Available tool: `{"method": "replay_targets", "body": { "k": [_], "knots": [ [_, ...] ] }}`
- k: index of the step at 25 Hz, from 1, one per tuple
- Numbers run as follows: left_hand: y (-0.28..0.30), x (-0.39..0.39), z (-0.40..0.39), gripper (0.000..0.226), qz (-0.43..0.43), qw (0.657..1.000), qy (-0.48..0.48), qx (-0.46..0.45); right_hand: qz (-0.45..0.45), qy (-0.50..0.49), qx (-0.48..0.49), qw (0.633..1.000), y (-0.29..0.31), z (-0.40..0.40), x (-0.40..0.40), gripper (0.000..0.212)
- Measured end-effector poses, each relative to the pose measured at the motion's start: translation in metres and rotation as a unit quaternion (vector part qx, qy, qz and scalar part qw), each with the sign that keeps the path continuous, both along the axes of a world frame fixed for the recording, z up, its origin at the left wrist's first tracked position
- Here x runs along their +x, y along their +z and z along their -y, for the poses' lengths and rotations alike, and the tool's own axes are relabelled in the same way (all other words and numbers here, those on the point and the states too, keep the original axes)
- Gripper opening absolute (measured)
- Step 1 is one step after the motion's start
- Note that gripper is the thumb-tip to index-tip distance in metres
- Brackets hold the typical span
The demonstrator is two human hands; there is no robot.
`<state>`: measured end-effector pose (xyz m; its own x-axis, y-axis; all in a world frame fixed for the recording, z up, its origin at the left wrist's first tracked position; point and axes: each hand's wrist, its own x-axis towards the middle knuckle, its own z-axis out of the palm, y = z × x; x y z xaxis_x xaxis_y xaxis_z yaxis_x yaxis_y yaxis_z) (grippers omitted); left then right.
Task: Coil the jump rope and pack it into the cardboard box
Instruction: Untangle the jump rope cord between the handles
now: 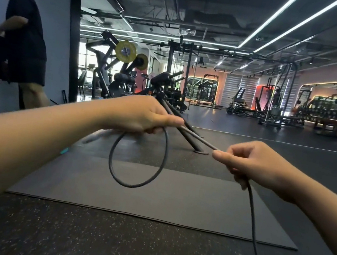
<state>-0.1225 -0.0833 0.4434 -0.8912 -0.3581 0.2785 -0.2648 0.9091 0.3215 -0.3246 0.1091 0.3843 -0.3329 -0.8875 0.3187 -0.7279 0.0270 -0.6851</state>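
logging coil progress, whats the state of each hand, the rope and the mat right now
left hand: grips the rope, one loop hanging below
right hand: pinches the rope
jump rope: one loop formed, taut between the hands, tail trailing down
mat: flat on floor

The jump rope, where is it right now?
In the head view the jump rope is mid-frame, off the floor: one loop hangs from the left hand, and the right hand pinches it before it trails down.

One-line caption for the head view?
Left hand holds one hanging loop of black jump rope; right hand pinches the taut length.
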Motion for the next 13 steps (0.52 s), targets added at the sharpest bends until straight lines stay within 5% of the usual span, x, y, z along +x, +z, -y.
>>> {"method": "replay_targets", "body": {
  "k": [2, 6, 7, 10, 13],
  "knots": [
    [0.002, 0.01, 0.014, 0.057, -0.106, 0.969, -0.021, 0.223, 0.047, -0.007, -0.006, 0.999, -0.008, -0.004, -0.005, 0.048],
    [-0.012, -0.01, 0.004, 0.05, -0.354, 0.765, -0.064, 0.534, 0.188, 0.073, -0.034, 0.979, -0.03, 0.018, 0.008, 0.026],
    [-0.014, -0.017, -0.001, 0.049, -0.406, 0.709, -0.056, 0.574, 0.227, 0.105, -0.042, 0.967, -0.036, 0.024, 0.012, 0.009],
    [-0.015, -0.031, -0.008, 0.05, -0.516, 0.574, -0.023, 0.635, 0.266, 0.18, -0.048, 0.946, -0.053, 0.037, 0.024, 0.057],
    [-0.021, -0.038, -0.009, 0.053, -0.565, 0.498, -0.003, 0.658, 0.272, 0.189, -0.105, 0.938, -0.065, 0.051, 0.046, 0.069]
  ]
}}
